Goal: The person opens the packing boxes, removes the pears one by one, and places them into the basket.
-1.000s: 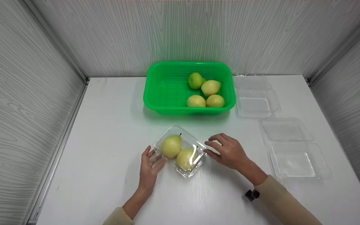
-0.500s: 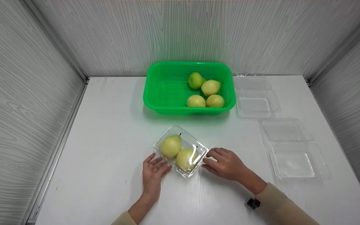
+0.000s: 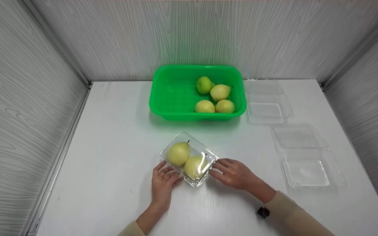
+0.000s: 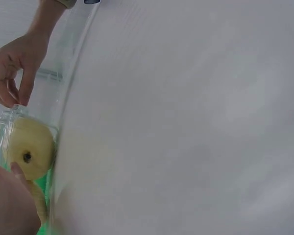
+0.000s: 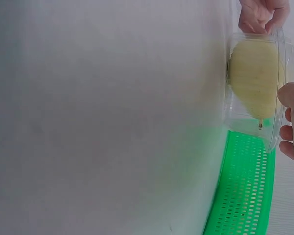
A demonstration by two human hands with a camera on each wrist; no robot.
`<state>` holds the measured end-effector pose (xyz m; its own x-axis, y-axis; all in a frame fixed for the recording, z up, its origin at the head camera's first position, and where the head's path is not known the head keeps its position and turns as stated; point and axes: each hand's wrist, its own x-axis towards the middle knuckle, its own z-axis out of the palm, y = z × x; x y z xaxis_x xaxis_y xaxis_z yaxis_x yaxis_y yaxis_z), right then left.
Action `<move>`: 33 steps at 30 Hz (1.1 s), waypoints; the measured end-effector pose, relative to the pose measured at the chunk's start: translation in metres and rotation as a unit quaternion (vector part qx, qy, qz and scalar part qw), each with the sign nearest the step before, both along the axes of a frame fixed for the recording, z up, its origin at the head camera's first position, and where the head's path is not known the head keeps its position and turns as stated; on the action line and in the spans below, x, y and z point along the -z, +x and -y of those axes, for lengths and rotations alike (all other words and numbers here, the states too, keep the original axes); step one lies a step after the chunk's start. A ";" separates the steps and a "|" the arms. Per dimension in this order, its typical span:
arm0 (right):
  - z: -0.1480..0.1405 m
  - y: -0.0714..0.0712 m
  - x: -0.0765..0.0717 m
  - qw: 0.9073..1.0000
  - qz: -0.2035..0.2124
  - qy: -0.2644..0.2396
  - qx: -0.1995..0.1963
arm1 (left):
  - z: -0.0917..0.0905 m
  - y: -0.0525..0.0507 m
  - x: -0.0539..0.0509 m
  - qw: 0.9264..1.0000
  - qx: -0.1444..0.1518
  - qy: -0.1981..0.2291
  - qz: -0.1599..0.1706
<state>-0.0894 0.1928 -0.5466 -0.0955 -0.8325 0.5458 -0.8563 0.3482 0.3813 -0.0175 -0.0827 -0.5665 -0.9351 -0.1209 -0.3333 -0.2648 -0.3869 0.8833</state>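
Observation:
A clear plastic clamshell box (image 3: pixel 181 137) sits turned cornerwise on the table, its lid down over two yellow-green pears (image 3: pixel 178 154). At its front-left side my left hand (image 3: pixel 162 186) holds the edge between thumb and fingers; the right wrist view shows these left fingers (image 5: pixel 252 22) bent against the box's end. My right hand (image 3: pixel 233 173) pinches the rim near the right corner. From the left wrist view, the thumb and fingers of that right hand (image 4: pixel 19 66) meet at the box's edge. The exact finger contact under the rim is hidden.
Behind the box stands a green perforated basket (image 3: pixel 166 114) with several pears (image 3: pixel 220 92) toward its right side. Two opened clear clamshell boxes (image 3: pixel 305 170) (image 3: pixel 266 109) lie on the right of the white table (image 3: pixel 110 131). A small black object (image 3: pixel 263 212) is by the right sleeve.
My right hand has come down and closer along the box's right edge, its fingers now on the rim. My left hand has slid slightly right and toward the front. The box stays nearly in place.

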 end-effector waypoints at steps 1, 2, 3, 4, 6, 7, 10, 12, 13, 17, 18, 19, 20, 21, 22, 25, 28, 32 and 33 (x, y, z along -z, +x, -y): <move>0.000 0.000 0.000 1.000 -0.002 0.002 -0.003 | 0.000 0.000 0.000 1.000 0.002 0.003 -0.001; 0.001 0.000 0.000 1.000 -0.002 0.004 -0.006 | 0.000 0.001 0.000 1.000 0.005 0.007 -0.002; 0.001 0.000 0.000 1.000 -0.002 0.006 -0.008 | 0.000 0.001 0.000 1.000 0.007 0.010 -0.003; 0.001 0.000 0.000 1.000 -0.003 0.007 -0.010 | 0.000 0.002 0.000 1.000 0.010 0.012 -0.005; 0.002 0.000 0.000 1.000 -0.007 0.008 -0.011 | 0.000 0.002 0.000 1.000 0.016 0.014 -0.005; 0.002 -0.001 0.000 1.000 -0.009 0.008 -0.012 | 0.000 0.003 0.000 1.000 0.019 0.013 -0.007; 0.003 -0.001 0.000 1.000 -0.015 0.010 -0.015 | -0.002 0.004 -0.001 1.000 0.026 0.011 -0.009; 0.004 -0.001 0.001 1.000 -0.019 0.011 -0.020 | -0.002 0.004 -0.001 1.000 0.027 0.011 -0.011; 0.005 -0.002 0.001 0.999 -0.021 0.011 -0.023 | -0.003 0.004 -0.001 1.000 0.027 0.009 -0.012; 0.007 -0.003 0.003 0.999 -0.030 0.012 -0.029 | -0.005 0.003 -0.001 1.000 0.026 0.008 -0.010; 0.007 -0.003 0.003 0.999 -0.032 0.013 -0.029 | -0.006 0.002 -0.002 1.000 0.025 0.010 -0.008; 0.007 -0.003 0.003 0.999 -0.036 0.013 -0.031 | -0.007 0.002 -0.001 1.000 0.025 0.010 -0.007; 0.007 -0.003 0.003 0.999 -0.040 0.014 -0.031 | -0.008 0.001 -0.001 1.000 0.025 0.011 -0.005; 0.008 -0.004 0.004 0.998 -0.044 0.014 -0.033 | -0.008 0.001 -0.002 1.000 0.025 0.011 -0.005; 0.008 -0.004 0.004 0.998 -0.049 0.013 -0.036 | -0.009 0.000 -0.002 1.000 0.024 0.011 -0.004; 0.010 -0.006 0.004 0.997 -0.064 0.005 -0.049 | -0.011 -0.001 -0.003 1.000 0.020 0.012 -0.005; 0.013 -0.008 0.003 0.995 -0.070 -0.006 -0.067 | -0.012 -0.001 -0.002 1.000 0.018 0.012 -0.007; 0.017 -0.010 0.003 0.993 -0.077 -0.016 -0.087 | -0.013 -0.002 -0.001 1.000 0.018 0.013 -0.009; 0.018 -0.011 0.003 0.993 -0.081 -0.017 -0.089 | -0.013 -0.003 -0.001 1.000 0.018 0.013 -0.009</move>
<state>-0.1001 0.1749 -0.5497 0.1422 -0.8095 0.5696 -0.8339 0.2120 0.5095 -0.0201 -0.0694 -0.5658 -0.9448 -0.0780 -0.3183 -0.2629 -0.3992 0.8784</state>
